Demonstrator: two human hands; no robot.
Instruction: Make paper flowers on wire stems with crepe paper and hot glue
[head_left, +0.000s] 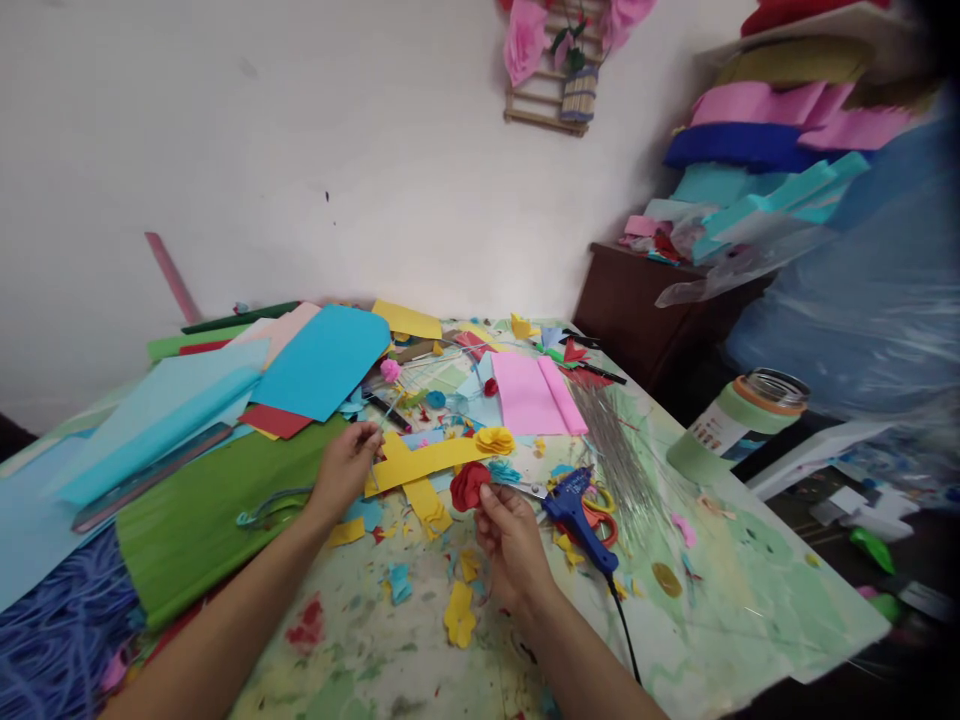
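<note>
Right hand point(510, 535) pinching red paper flower point(469, 485) at table centre, left hand point(346, 468) at 9 o'clock gripping thin wire point(390, 410), blue glue gun point(576, 508) at 3 o'clock, yellow strip point(427, 460) just behind.

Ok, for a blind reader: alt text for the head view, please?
A right hand holds a red paper flower above a table strewn with paper scraps; the left hand is beside a yellow paper strip, and a blue glue gun lies nearby.

One red paper flower point(469, 485) sits in the right fingers point(491, 503). Just beyond them lies one yellow paper flower point(495, 440). To their right lie one blue glue gun point(574, 505), one pair of scissors point(600, 512) and, farther off, one jar point(739, 425).
</note>
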